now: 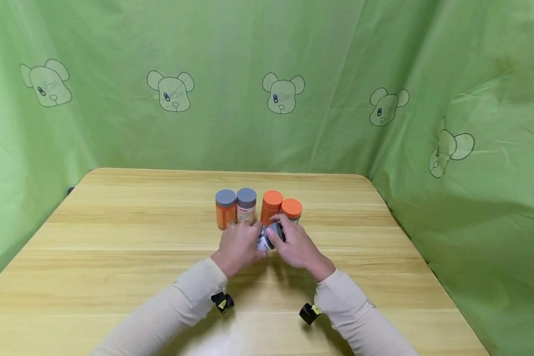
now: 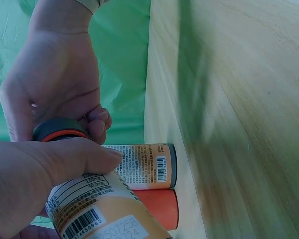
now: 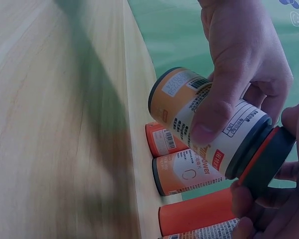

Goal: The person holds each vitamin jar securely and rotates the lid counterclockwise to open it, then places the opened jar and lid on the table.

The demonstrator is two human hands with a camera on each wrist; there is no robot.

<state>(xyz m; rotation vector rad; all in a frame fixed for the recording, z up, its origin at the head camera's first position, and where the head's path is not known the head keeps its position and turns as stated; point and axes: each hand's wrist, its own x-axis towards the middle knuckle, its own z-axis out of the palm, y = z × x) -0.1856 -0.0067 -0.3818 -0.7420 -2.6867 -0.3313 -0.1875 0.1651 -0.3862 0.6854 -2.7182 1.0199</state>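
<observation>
My left hand point(image 1: 239, 247) grips the body of a supplement bottle point(image 3: 177, 99) with a white and pale orange printed label, its thumb lying along the label. The bottle is tilted, held over the table in front of several standing bottles. At its upper end, my right hand point(image 1: 297, 247) pinches the dark grey cap point(image 3: 271, 162) between thumb and fingers. An orange-red band shows at the cap's lower edge, next to the bottle's dark neck. In the left wrist view, the right fingers curl around the cap point(image 2: 60, 127) beyond the left thumb.
Behind the hands stand an orange bottle point(image 1: 225, 212) and a white-labelled bottle point(image 1: 246, 205), both grey-capped. Right of them are an orange bottle with an orange cap point(image 1: 272, 200) and another orange-capped bottle point(image 1: 291, 208). A green curtain point(image 1: 231, 138) hangs behind the wooden table point(image 1: 129, 222).
</observation>
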